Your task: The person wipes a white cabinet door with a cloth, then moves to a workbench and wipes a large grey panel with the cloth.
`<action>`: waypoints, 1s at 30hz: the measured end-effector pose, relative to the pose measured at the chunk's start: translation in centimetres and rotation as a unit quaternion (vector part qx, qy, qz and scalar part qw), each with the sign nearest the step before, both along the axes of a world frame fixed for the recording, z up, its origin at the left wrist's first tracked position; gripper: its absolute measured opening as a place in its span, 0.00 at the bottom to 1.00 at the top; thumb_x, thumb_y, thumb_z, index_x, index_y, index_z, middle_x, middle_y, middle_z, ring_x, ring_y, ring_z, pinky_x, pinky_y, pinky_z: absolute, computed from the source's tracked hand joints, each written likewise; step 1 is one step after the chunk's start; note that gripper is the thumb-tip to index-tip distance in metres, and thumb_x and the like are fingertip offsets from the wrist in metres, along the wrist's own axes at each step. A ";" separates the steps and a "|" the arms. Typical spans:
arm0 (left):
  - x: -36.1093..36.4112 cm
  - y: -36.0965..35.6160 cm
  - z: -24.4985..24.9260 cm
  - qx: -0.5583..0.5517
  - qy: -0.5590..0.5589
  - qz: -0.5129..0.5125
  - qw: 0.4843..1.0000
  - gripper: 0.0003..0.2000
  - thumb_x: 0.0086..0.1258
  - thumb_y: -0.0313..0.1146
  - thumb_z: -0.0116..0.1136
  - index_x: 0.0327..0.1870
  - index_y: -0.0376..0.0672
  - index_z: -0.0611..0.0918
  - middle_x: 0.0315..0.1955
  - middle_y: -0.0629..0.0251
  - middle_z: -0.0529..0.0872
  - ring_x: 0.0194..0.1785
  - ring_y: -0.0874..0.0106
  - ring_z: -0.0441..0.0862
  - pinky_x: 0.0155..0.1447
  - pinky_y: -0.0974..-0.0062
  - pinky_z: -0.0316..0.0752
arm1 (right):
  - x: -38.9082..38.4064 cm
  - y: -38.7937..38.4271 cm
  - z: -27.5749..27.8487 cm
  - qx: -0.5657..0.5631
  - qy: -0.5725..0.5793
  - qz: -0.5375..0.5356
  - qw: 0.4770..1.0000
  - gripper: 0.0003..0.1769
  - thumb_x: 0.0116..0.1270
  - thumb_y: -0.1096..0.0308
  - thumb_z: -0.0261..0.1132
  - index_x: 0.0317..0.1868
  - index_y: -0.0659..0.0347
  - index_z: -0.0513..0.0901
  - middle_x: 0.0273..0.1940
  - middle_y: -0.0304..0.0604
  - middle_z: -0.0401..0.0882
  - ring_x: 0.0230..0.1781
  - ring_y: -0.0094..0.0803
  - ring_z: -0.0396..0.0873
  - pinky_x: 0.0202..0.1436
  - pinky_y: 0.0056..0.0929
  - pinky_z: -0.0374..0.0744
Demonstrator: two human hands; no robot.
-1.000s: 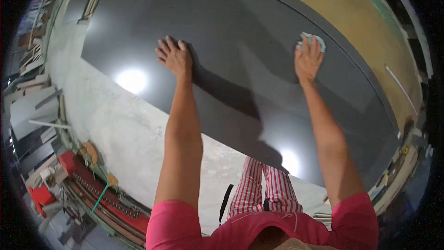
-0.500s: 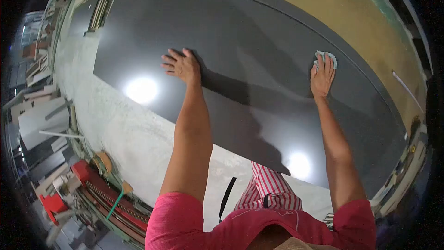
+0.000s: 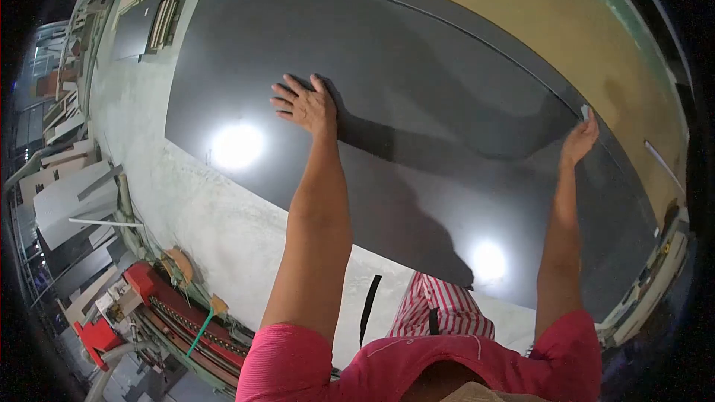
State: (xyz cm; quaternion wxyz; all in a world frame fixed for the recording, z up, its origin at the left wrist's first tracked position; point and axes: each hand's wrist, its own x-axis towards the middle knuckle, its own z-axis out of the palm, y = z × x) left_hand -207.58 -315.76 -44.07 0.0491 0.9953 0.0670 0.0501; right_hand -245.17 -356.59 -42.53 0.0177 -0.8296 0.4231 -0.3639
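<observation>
A large dark grey panel lies flat in front of me, with a thin groove line along its far side. My left hand rests on its surface with the fingers spread, holding nothing. Over the right part of the panel, close to the groove, my right hand is closed around a pale cloth. Only a small bit of the cloth shows past the fingers. Both arms cast shadows across the panel.
Under the panel is a pale work surface. A tan board lies beyond the far edge. Stacked strips lie at the upper left. Red machinery and offcut sheets stand at the left.
My right hand has moved right with the cloth, to the groove, and has turned so less cloth shows. My left hand stays spread on the panel. The view has shifted slightly.
</observation>
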 end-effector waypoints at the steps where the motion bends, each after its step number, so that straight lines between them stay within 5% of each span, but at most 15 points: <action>1: 0.6 0.2 0.0 -0.004 -0.002 -0.008 1.000 0.33 0.72 0.57 0.39 0.73 0.48 0.59 0.74 0.55 0.52 0.76 0.49 0.44 0.75 0.49 0.42 | 0.8 -1.2 -1.7 0.028 0.019 -0.023 0.999 0.19 0.66 0.77 0.52 0.58 0.61 0.75 0.53 0.52 0.78 0.57 0.50 0.72 0.62 0.44 0.69; 4: 2.1 1.0 0.5 -0.012 -0.004 -0.024 1.000 0.33 0.72 0.57 0.38 0.73 0.47 0.58 0.74 0.54 0.52 0.76 0.49 0.44 0.76 0.49 0.40 | 4.2 -1.8 -4.2 0.019 0.087 -0.006 0.996 0.20 0.67 0.75 0.53 0.60 0.61 0.74 0.56 0.51 0.75 0.62 0.50 0.68 0.67 0.44 0.65; 10: 8.2 8.0 0.9 -0.050 -0.012 -0.263 0.963 0.31 0.73 0.55 0.37 0.72 0.47 0.61 0.73 0.55 0.56 0.77 0.57 0.47 0.76 0.54 0.40 | 13.5 3.0 -4.5 -0.006 0.127 -0.023 0.992 0.22 0.69 0.68 0.54 0.64 0.54 0.70 0.66 0.45 0.66 0.68 0.50 0.61 0.68 0.59 0.57; 12: 9.3 9.0 0.3 -0.030 -0.023 -0.259 0.965 0.29 0.74 0.53 0.36 0.71 0.48 0.62 0.72 0.55 0.57 0.76 0.58 0.48 0.76 0.55 0.41 | 15.4 4.1 -3.4 0.020 0.136 -0.011 0.990 0.22 0.71 0.66 0.53 0.64 0.55 0.70 0.66 0.46 0.66 0.69 0.52 0.60 0.67 0.61 0.57; 16: 9.5 9.1 0.2 -0.051 -0.039 -0.175 0.983 0.29 0.74 0.53 0.36 0.71 0.47 0.63 0.72 0.53 0.58 0.76 0.56 0.49 0.76 0.54 0.43 | 18.7 4.8 -4.3 -0.020 0.162 0.041 0.986 0.23 0.71 0.62 0.53 0.65 0.55 0.70 0.65 0.48 0.65 0.68 0.51 0.60 0.67 0.57 0.59; 19: 11.2 10.1 -1.0 -0.049 -0.070 0.142 0.986 0.31 0.75 0.52 0.33 0.70 0.38 0.61 0.70 0.41 0.56 0.75 0.47 0.48 0.73 0.45 0.45 | 23.4 7.0 -3.7 -0.030 0.164 0.138 0.976 0.23 0.71 0.59 0.54 0.65 0.54 0.70 0.66 0.48 0.64 0.68 0.51 0.61 0.67 0.55 0.60; 24: 11.8 10.3 0.5 -0.051 -0.034 0.146 0.987 0.32 0.75 0.52 0.33 0.70 0.35 0.60 0.71 0.41 0.54 0.74 0.42 0.47 0.73 0.44 0.45 | 28.4 16.1 -2.0 -0.050 0.150 0.244 0.957 0.25 0.71 0.58 0.54 0.67 0.52 0.68 0.70 0.48 0.60 0.71 0.50 0.57 0.69 0.55 0.59; 30: 11.8 10.9 0.2 -0.047 -0.030 0.122 0.991 0.33 0.75 0.54 0.30 0.71 0.34 0.58 0.71 0.40 0.53 0.75 0.43 0.45 0.73 0.41 0.43 | 18.8 24.6 -0.5 0.103 0.284 0.267 0.915 0.27 0.70 0.61 0.54 0.69 0.49 0.64 0.73 0.45 0.52 0.73 0.49 0.52 0.71 0.56 0.54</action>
